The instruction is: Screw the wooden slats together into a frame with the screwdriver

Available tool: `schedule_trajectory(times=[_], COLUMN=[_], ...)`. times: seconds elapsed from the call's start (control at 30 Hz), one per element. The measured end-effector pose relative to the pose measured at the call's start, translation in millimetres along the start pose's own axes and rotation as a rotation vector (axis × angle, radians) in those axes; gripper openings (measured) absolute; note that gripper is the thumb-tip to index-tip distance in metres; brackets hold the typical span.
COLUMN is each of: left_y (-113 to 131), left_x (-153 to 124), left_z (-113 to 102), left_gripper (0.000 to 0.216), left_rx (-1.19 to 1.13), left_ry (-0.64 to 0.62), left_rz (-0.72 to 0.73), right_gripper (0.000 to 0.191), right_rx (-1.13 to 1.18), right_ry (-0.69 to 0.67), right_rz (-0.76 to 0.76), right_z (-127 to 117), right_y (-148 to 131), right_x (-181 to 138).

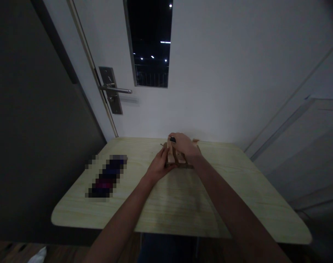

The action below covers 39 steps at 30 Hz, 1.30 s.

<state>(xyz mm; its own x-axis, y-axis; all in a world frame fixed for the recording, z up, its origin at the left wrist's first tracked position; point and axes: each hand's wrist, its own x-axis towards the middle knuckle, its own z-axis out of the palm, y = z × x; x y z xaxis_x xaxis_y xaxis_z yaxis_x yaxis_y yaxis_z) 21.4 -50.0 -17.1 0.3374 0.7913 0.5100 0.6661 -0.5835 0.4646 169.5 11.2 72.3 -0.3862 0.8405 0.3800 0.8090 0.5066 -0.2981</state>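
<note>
Near the far edge of the table [166, 204] lies a small wooden piece with pale slats [171, 156] and darker gaps between them. My left hand [157, 166] is closed around its left side, thumb on top and fingers low along the near edge. Over its top reaches my right hand [183, 144], fingers curled down at the far left. Close to the right fingertips shows a small black object [173, 139], seemingly in their grasp; its kind is too small to make out. My right hand and wrist hide much of the wood's right half.
On the table's left lies a pixelated dark flat object [107, 177]. Behind the table stands a white door [224, 73] with a metal handle [118, 90] and a narrow dark window [150, 40]. A dark panel [32, 128] rises at the left.
</note>
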Motion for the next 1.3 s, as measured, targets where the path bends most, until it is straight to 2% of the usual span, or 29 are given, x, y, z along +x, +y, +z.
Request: schedule_trajectory(times=[0.2, 0.47, 0.57, 0.7, 0.87, 0.93, 1.07, 1.2, 1.3], left_y=[19, 26, 28, 28, 31, 33, 33, 23, 5], left_x=[-1, 0, 2, 4, 6, 7, 10, 9, 11], left_z=[9, -6, -9, -10, -9, -7, -6, -13, -19], left_gripper=[0.079, 0.077, 0.077, 0.076, 0.074, 0.073, 0.071, 0.081, 0.091], left_rx=[0.113, 0.348, 0.353, 0.344, 0.347, 0.340, 0.316, 0.234, 0.069], left_ry=[0.009, -0.091, -0.098, -0.106, -0.101, -0.084, -0.068, -0.126, -0.206], left_rz=[0.017, -0.066, -0.072, -0.107, -0.158, -0.180, -0.189, -0.136, -0.014], right_gripper=[0.022, 0.036, 0.043, 0.036, 0.021, 0.022, 0.032, 0.030, 0.029], right_rx=[0.022, 0.020, 0.027, 0.016, 0.058, 0.041, -0.176, -0.236, -0.257], right_ry=[-0.012, -0.019, 0.009, 0.115, 0.006, -0.052, -0.201, -0.276, -0.317], right_rz=[0.010, 0.047, 0.046, 0.060, 0.009, 0.006, 0.134, 0.130, 0.114], right_z=[-3, -7, -15, -34, -47, -46, -40, -38, -39], right_y=[17, 8, 5, 7, 13, 14, 14, 12, 9], right_x=[-18, -22, -23, -22, -30, -34, -40, -41, -41])
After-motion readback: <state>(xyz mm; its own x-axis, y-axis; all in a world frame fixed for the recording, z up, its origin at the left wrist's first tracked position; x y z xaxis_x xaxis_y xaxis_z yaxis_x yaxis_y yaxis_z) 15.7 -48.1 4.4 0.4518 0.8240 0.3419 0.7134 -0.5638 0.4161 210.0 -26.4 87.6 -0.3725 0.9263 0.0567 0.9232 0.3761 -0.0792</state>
